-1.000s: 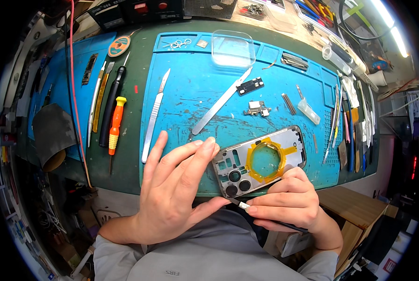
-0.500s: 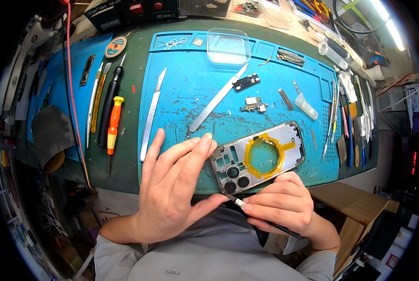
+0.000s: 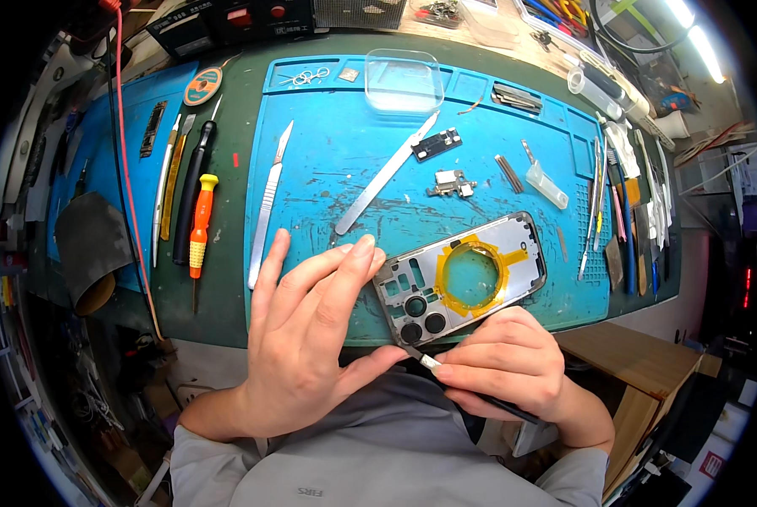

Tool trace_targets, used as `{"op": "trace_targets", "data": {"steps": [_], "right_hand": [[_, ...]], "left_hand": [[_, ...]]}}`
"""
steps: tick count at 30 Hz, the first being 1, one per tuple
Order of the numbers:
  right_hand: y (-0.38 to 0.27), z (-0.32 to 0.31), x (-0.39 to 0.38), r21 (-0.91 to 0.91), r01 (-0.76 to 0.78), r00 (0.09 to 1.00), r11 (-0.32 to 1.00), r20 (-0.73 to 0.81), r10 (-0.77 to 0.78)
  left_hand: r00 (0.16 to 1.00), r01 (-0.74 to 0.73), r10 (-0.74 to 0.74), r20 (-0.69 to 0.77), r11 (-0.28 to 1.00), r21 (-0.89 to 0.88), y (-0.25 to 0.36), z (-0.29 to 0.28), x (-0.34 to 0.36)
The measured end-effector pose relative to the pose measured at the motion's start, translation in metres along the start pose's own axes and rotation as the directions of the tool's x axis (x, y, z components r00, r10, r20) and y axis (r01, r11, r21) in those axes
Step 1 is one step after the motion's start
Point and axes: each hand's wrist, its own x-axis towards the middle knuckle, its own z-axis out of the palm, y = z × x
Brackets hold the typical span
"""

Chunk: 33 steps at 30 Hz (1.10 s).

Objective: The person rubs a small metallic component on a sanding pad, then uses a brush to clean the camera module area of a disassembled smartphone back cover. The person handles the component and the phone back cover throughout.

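A bare phone housing [image 3: 518, 242] lies tilted over the near edge of the blue mat. Yellow tape [image 3: 442, 279] rings the round opening in it, and three dark camera rings sit at its lower left corner. My left hand [image 3: 306, 338] holds the housing's left end, fingertips at the upper corner and thumb by the lower one. Pinched in my right hand [image 3: 509, 359] is a thin blade tool [image 3: 429, 362] with a dark handle and a silver collar. Its tip meets the housing's edge beside the lowest camera ring, close to my left thumb.
On the blue mat [image 3: 311, 177] are two scalpels [image 3: 387, 173] [image 3: 270, 203], a black part [image 3: 437, 145], a small metal part [image 3: 452, 183] and a clear plastic box [image 3: 403, 80]. An orange screwdriver [image 3: 199, 224] lies left; several tools line the right. A red cable [image 3: 122, 144] crosses the left side.
The whole view has shifted slightly. Both hands keep nearly the same pose on the housing and the blade tool, whose tip stays at the same corner.
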Motion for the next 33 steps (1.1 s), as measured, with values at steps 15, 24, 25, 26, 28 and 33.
{"op": "trace_targets", "data": {"steps": [15,24,25,26,28,33], "right_hand": [[-0.0003,-0.0063,-0.0085,-0.009,-0.045,0.996,0.999,-0.077,0.044],[0.0028,-0.0079,-0.0047,0.016,-0.029,0.997,0.999,-0.064,0.03],[0.0024,-0.0081,-0.0053,0.014,-0.033,0.997,0.999,-0.064,0.034],[0.002,-0.0086,-0.0067,0.012,-0.036,0.997,0.999,-0.063,0.037],[0.0027,-0.008,-0.0059,0.014,-0.035,0.997,0.999,-0.065,0.036],[0.0047,-0.0052,-0.005,0.023,-0.028,0.996,0.999,-0.083,0.03]], "left_hand": [[1.0,-0.002,0.002,0.005,1.0,-0.006,-0.0012,0.0008,0.0],[1.0,-0.008,0.008,0.002,1.0,-0.005,-0.002,0.0008,-0.0005],[1.0,-0.01,0.01,-0.001,1.0,-0.003,-0.0026,0.0009,-0.0008],[1.0,-0.009,0.009,0.003,1.0,-0.009,-0.0025,0.0007,-0.0004],[1.0,-0.002,0.002,0.011,1.0,-0.012,-0.0015,-0.0004,0.0006],[1.0,-0.003,0.003,0.005,1.0,-0.008,-0.001,-0.0008,0.001]]}}
